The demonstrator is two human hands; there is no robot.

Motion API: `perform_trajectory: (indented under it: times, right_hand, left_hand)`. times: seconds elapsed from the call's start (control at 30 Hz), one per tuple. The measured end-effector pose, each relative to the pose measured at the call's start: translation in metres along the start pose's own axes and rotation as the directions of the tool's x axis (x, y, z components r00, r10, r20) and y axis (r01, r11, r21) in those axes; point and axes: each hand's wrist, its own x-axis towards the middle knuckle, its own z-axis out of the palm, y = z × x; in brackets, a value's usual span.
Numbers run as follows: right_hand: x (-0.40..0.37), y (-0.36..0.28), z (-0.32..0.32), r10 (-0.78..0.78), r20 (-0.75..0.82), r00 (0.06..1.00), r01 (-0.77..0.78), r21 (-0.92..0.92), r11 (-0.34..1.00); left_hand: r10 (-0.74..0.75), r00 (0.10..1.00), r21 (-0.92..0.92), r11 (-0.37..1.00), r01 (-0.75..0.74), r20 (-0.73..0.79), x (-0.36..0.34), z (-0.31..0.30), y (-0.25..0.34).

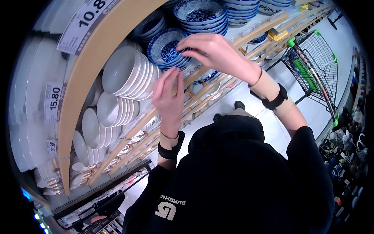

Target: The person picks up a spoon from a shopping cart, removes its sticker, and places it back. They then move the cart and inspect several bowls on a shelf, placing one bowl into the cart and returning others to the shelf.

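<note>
My left hand [169, 93] is raised at the shelf's front edge, fingers pointing up and thumb a little apart, with nothing seen in it. White bowls [120, 72] lie tipped in a nested row just left of it. My right hand [210, 48] reaches in from the right, fingers curved and a gap between them and the thumb. Its fingertips overlap the rim of a stack of blue patterned bowls [167, 46] in this view. Nothing shows between those fingers.
A taller stack of blue-and-white bowls [200, 15] stands behind. Wooden strips edge the shelves, with price tags [52, 102] on the left. More dishes sit on lower shelves. A wire shopping cart [315, 66] with green corners stands on the tiled floor [269, 126] at right.
</note>
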Motion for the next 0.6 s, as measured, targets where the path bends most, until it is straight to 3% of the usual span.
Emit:
perform_trajectory:
  times: [0.13,0.27,0.6]
  right_hand:
    - [0.013,-0.002,0.0,-0.009,0.237,0.971,0.025,-0.063,0.998]
    - [0.022,0.001,-0.001,0.004,0.34,0.94,0.029,-0.093,0.995]
    - [0.027,0.0,-0.004,-0.007,0.374,0.927,0.047,-0.097,0.994]
  left_hand:
    - [0.015,1.0,0.056,0.998,-0.015,0.006,-0.003,-0.003,-0.002]
    - [0.06,0.997,0.075,0.996,-0.057,-0.047,-0.002,0.0,-0.003]
    - [0.084,0.994,0.064,0.995,-0.08,-0.066,-0.002,0.001,-0.009]
